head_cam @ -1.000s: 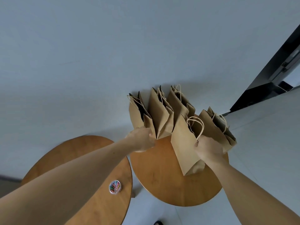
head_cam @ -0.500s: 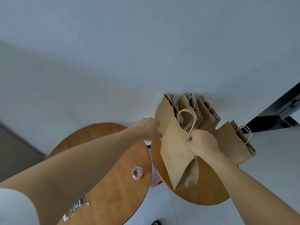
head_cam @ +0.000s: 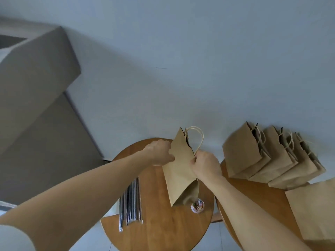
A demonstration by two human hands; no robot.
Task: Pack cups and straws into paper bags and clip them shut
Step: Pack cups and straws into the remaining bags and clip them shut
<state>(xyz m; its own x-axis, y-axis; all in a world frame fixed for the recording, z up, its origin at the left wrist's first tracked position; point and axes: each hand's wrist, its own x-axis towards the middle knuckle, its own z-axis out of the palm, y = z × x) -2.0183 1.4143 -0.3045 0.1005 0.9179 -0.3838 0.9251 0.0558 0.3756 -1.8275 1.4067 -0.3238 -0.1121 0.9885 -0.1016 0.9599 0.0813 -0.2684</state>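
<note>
- The paper bag [head_cam: 178,171] is brown and plain, and it is held up in the air over the left table [head_cam: 163,229]
- It is tilted, with its open top pointing up and its folded bottom hanging low, near the tub of clips [head_cam: 197,208]
- A pale string handle [head_cam: 199,140] loops up from the top of the bag
- The left hand [head_cam: 159,153] is curled on the left edge of the bag and grips it
- The right hand [head_cam: 205,163] is closed on the right edge, just under the handle, and grips the bag too
- The tub of clips is small and round, with clips of many colours inside, and it stands on the left table
- A bunch of straws [head_cam: 131,201], long and thin, lies on the same table, to the left of the bag
- A row of brown bags [head_cam: 272,160] stands on the right table [head_cam: 253,200], each one leaning on the next
- One more bag [head_cam: 315,211] is at the right side of that table, and part of it is cut off by the edge of the view
</note>
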